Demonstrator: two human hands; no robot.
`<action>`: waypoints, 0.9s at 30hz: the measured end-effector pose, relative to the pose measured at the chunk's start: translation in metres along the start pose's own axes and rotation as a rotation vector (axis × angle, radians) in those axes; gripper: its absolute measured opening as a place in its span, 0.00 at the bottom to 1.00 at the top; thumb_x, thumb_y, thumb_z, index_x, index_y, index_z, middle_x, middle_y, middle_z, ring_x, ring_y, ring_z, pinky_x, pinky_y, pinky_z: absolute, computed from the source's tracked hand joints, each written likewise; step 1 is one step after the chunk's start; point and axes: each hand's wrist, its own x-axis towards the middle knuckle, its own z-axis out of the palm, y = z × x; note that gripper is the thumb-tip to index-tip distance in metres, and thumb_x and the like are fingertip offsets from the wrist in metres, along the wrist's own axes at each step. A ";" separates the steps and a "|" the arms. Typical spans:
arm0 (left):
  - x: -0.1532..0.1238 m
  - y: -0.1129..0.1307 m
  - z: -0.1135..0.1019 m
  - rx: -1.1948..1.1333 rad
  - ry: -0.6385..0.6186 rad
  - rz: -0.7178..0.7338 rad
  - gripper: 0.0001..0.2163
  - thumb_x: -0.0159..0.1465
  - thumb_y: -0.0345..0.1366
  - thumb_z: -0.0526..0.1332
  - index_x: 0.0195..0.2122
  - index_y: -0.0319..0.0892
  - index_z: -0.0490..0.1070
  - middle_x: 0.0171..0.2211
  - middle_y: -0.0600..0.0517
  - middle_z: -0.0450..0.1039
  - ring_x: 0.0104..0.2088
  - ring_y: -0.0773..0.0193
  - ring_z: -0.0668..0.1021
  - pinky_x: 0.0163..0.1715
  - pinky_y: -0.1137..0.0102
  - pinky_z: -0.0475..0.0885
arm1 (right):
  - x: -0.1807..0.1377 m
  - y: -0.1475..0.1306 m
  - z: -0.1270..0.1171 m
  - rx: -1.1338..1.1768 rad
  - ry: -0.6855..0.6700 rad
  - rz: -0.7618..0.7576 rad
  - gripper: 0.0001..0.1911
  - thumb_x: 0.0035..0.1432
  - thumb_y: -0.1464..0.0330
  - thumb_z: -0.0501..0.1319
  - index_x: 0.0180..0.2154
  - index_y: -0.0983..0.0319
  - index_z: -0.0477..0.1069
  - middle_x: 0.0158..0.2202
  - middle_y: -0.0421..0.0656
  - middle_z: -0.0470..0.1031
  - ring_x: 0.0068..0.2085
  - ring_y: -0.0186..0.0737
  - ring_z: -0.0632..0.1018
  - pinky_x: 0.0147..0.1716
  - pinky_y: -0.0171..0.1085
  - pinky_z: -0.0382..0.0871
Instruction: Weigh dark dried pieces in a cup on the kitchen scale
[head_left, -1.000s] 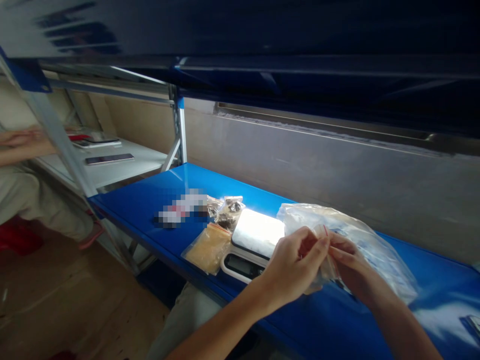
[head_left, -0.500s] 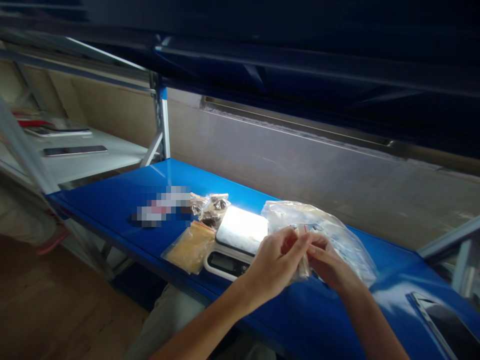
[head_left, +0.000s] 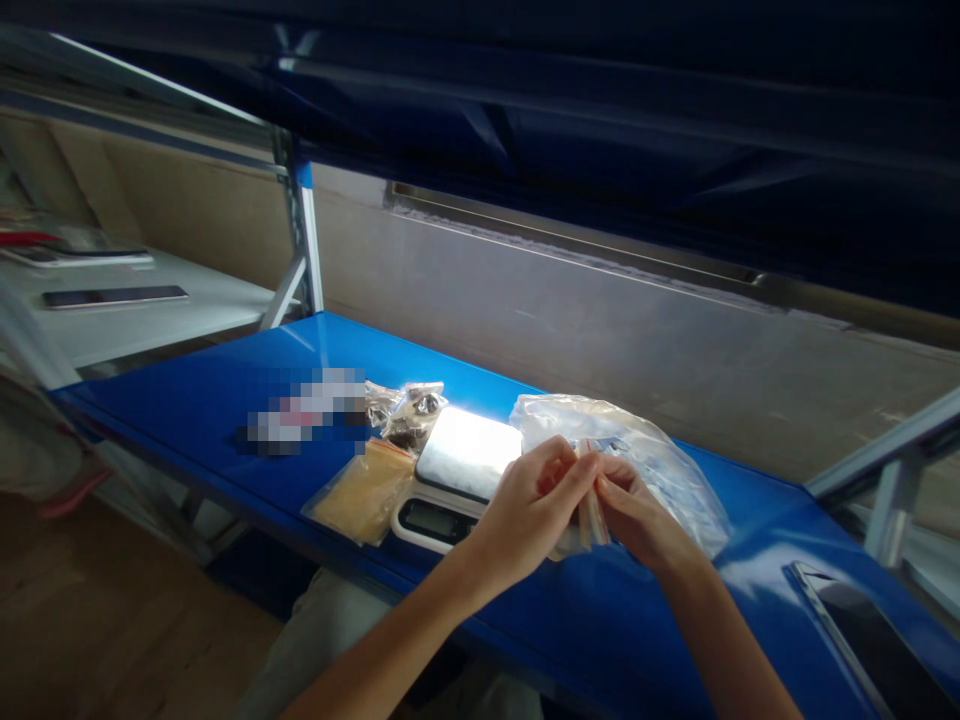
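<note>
My left hand and my right hand meet with their fingertips pinched at the top of a small zip bag. This clear bag hangs below the fingers, and what it holds, if anything, I cannot make out. Just left of my left hand sits a white digital scale with a shiny metal plate. Behind my right hand lies a large clear plastic bag with bluish bits inside. A zip bag of yellowish contents rests left of the scale, with small bags of dark contents behind it.
Everything lies on a blue shelf, with another dark blue shelf overhead. A phone is at the right front. Another phone lies on the white shelf at left. A blurred-out item is at the shelf's left.
The view has shifted slightly, so the scene sits a little further left. Both hands still pinch the small bag, and more of its lower part shows between them.
</note>
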 end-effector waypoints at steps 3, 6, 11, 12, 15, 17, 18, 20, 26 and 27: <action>0.000 0.001 -0.001 -0.006 -0.008 0.000 0.18 0.62 0.52 0.54 0.28 0.42 0.62 0.21 0.56 0.64 0.24 0.71 0.69 0.22 0.75 0.62 | -0.001 0.000 -0.002 0.008 0.002 0.004 0.14 0.50 0.54 0.65 0.27 0.58 0.77 0.22 0.41 0.75 0.25 0.38 0.76 0.27 0.35 0.71; -0.001 0.004 0.000 -0.010 -0.017 -0.010 0.18 0.63 0.52 0.53 0.28 0.41 0.63 0.21 0.56 0.63 0.24 0.70 0.68 0.23 0.75 0.62 | -0.001 0.000 -0.003 0.020 0.020 -0.002 0.12 0.49 0.55 0.67 0.28 0.57 0.78 0.23 0.40 0.76 0.25 0.37 0.76 0.27 0.33 0.71; -0.002 0.007 0.000 -0.011 -0.047 -0.023 0.19 0.64 0.53 0.50 0.30 0.42 0.63 0.21 0.56 0.62 0.23 0.70 0.67 0.24 0.73 0.61 | -0.002 -0.004 -0.003 0.042 0.013 -0.005 0.09 0.48 0.59 0.68 0.29 0.56 0.79 0.22 0.40 0.76 0.22 0.34 0.74 0.24 0.31 0.69; -0.002 0.007 0.000 -0.012 -0.050 -0.021 0.19 0.64 0.53 0.50 0.29 0.42 0.63 0.21 0.56 0.61 0.23 0.70 0.66 0.24 0.73 0.61 | -0.002 -0.005 -0.003 0.042 0.012 -0.008 0.08 0.48 0.59 0.68 0.28 0.56 0.79 0.22 0.39 0.76 0.22 0.34 0.74 0.23 0.31 0.69; -0.002 0.007 0.001 -0.009 -0.054 -0.022 0.19 0.65 0.52 0.49 0.29 0.42 0.62 0.21 0.56 0.60 0.23 0.70 0.66 0.25 0.73 0.61 | -0.003 -0.008 -0.003 0.034 0.001 -0.016 0.08 0.47 0.59 0.69 0.27 0.56 0.78 0.19 0.39 0.74 0.20 0.34 0.73 0.22 0.31 0.69; -0.002 0.008 0.001 -0.004 -0.053 -0.023 0.18 0.65 0.52 0.48 0.28 0.42 0.62 0.21 0.56 0.60 0.23 0.70 0.65 0.24 0.73 0.60 | -0.003 -0.009 -0.002 0.022 -0.002 -0.021 0.09 0.47 0.59 0.69 0.26 0.56 0.78 0.20 0.39 0.75 0.20 0.34 0.73 0.24 0.31 0.70; -0.002 0.008 0.001 -0.002 -0.051 -0.025 0.18 0.65 0.51 0.48 0.28 0.42 0.61 0.21 0.56 0.60 0.22 0.70 0.65 0.24 0.73 0.60 | -0.003 -0.010 -0.002 0.015 -0.001 -0.025 0.09 0.47 0.59 0.69 0.26 0.57 0.78 0.20 0.40 0.75 0.21 0.33 0.73 0.24 0.31 0.70; -0.002 0.008 0.001 -0.001 -0.048 -0.029 0.18 0.66 0.51 0.48 0.28 0.42 0.61 0.21 0.56 0.60 0.22 0.71 0.65 0.24 0.73 0.59 | -0.002 -0.010 -0.001 -0.003 0.008 -0.031 0.10 0.48 0.58 0.68 0.25 0.58 0.77 0.21 0.40 0.74 0.21 0.33 0.73 0.25 0.32 0.70; -0.002 0.009 0.002 -0.004 -0.045 -0.015 0.18 0.67 0.48 0.47 0.26 0.41 0.60 0.21 0.56 0.61 0.23 0.71 0.66 0.26 0.73 0.61 | -0.002 -0.011 0.000 0.027 0.009 -0.021 0.13 0.48 0.57 0.68 0.24 0.61 0.75 0.21 0.41 0.74 0.22 0.35 0.73 0.23 0.31 0.68; -0.002 0.009 0.002 -0.002 -0.048 -0.020 0.17 0.67 0.47 0.47 0.26 0.41 0.60 0.20 0.56 0.61 0.23 0.71 0.66 0.27 0.73 0.61 | -0.002 -0.010 0.000 0.042 -0.003 -0.018 0.12 0.48 0.58 0.68 0.25 0.60 0.76 0.21 0.41 0.74 0.23 0.34 0.73 0.23 0.30 0.68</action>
